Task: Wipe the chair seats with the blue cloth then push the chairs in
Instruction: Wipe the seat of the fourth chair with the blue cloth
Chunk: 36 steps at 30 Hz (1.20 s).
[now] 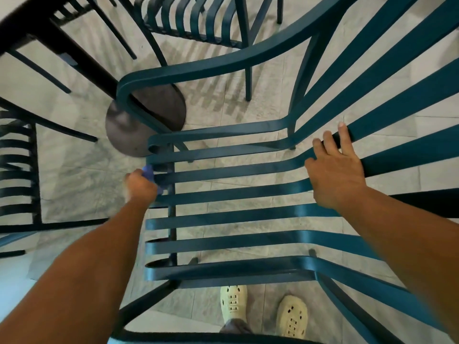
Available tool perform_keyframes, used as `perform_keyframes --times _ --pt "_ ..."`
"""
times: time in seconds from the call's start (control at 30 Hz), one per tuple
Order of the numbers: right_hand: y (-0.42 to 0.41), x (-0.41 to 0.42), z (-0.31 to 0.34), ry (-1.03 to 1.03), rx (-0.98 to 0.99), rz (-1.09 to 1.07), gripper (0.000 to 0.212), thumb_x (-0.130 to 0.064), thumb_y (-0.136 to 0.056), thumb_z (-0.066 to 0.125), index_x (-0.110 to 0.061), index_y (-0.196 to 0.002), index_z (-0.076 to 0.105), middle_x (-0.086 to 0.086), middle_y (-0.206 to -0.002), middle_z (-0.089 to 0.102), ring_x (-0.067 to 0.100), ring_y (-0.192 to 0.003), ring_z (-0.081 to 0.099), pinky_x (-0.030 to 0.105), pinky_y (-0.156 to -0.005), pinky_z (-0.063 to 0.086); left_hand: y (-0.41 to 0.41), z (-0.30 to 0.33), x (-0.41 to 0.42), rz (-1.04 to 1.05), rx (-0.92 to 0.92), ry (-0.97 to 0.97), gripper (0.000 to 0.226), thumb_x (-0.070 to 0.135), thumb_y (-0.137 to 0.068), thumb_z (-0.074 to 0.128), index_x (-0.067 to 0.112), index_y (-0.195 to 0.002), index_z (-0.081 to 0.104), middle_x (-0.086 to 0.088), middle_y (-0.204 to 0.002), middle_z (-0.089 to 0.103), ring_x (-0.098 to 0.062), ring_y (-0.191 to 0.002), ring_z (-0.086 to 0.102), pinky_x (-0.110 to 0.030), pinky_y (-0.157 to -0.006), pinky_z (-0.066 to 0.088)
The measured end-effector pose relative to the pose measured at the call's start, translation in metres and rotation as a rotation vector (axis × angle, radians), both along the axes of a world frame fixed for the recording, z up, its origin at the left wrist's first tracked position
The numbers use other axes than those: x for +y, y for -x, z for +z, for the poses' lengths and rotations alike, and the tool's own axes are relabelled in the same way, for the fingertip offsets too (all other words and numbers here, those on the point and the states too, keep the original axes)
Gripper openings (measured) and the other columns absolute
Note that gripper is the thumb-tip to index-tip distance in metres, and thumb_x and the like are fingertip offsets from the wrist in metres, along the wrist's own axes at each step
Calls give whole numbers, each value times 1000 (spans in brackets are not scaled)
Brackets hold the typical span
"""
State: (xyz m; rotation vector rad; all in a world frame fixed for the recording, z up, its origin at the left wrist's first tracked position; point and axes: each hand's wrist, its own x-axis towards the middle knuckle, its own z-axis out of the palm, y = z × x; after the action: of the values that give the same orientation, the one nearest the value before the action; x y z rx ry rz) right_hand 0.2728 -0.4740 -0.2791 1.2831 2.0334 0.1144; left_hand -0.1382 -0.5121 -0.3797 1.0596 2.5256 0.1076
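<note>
Clearly, the wiping step is judged to be in hand. A slatted teal chair [236, 214] is seen from above, and the blue cloth [150, 173] is bunched in the left hand [140, 186], whose grip is curled tight round it at the front ends of the seat slats, near the third and fourth slat from the far side. Only a small part of the cloth shows past the fingers. The right hand [335, 175] is laid on the slats where the seat bends up into the back; its fingers are spread and fairly straight, nothing is held in its grip, and the chair appears to be steadied by it.

A dark round table base [129, 130] is seen just beyond the chair's front edge, and further chairs [188, 23] stand near on the tiled floor [82, 170].

For the next move, the cloth would need to be drawn along each slat toward the back, with pressure kept even. Whether the nearer slats are already wiped cannot be told. Pushing in is judged not yet due.
</note>
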Motion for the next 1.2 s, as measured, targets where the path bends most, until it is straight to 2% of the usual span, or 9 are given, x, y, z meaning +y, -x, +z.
perform_keyframes --times 0.1,0.2,0.3,0.4,0.57,0.7,0.83,1.0,1.2 --pt "-1 -3 -4 -12 7 9 50 -43 -89 54 -25 -136 51 17 -160 19 42 -147 6 65 -113 -13 10 12 14 51 60 -108 26 -8 -81 57 -10 -106 62 -30 -108 59 -45 -99 60 -41 -82 47" --pt "1 -1 -11 -26 26 -7 54 -44 -90 54 -23 -139 48 17 -161 15 42 -147 4 64 -114 -14 -21 13 50 -120 49 -222 28 -3 -85 53 -9 -111 63 -31 -114 57 -43 -101 57 -41 -93 46" --pt "1 5 -15 -63 31 -11 60 -44 -90 54 -22 -145 41 19 -162 9 43 -148 0 65 -112 -14 -60 2 74 -326 94 -46 28 8 -88 58 -2 -113 64 -27 -120 55 -41 -107 55 -42 -94 47" --pt "1 11 -18 -101 23 4 62 -46 -87 55 -23 -143 43 20 -162 6 43 -148 -1 67 -111 -15 -95 -5 80 -276 201 103 30 11 -86 58 8 -115 59 -18 -126 49 -38 -116 49 -41 -86 43" --pt "2 25 -15 -95 -12 -5 61 -45 -86 58 -25 -142 44 23 -162 -2 44 -147 -12 68 -107 -20 -180 -17 86 -358 105 51 37 9 -86 56 9 -123 58 -16 -133 45 -32 -121 46 -40 -89 46" --pt "6 35 -16 -64 -34 -3 59 -46 -85 60 -29 -141 46 20 -163 5 43 -148 -10 67 -107 -20 -260 -18 103 -513 16 -2 31 18 -90 55 11 -119 62 -14 -125 57 -27 -116 53 -37 -80 51" --pt "6 38 -22 -72 -36 18 57 -48 -83 61 -31 -137 50 17 -162 13 40 -149 -5 66 -110 -17 -308 -21 113 -630 -140 -38 28 11 -87 55 10 -113 67 -16 -119 60 -29 -110 58 -36 -83 49" --pt "2 38 -21 -70 -35 55 57 -50 -85 56 -30 -138 48 17 -163 12 41 -149 -5 67 -108 -19 -253 -23 96 -687 -156 -101 32 0 -83 59 13 -111 68 -12 -121 58 -32 -109 54 -36 -87 44" --pt "3 41 -19 -57 -31 51 58 -48 -86 54 -30 -140 44 17 -163 9 41 -149 -7 67 -108 -20 -91 -8 58 -381 -19 -125 30 -2 -87 59 8 -113 69 -17 -120 62 -34 -110 58 -43 -101 47"
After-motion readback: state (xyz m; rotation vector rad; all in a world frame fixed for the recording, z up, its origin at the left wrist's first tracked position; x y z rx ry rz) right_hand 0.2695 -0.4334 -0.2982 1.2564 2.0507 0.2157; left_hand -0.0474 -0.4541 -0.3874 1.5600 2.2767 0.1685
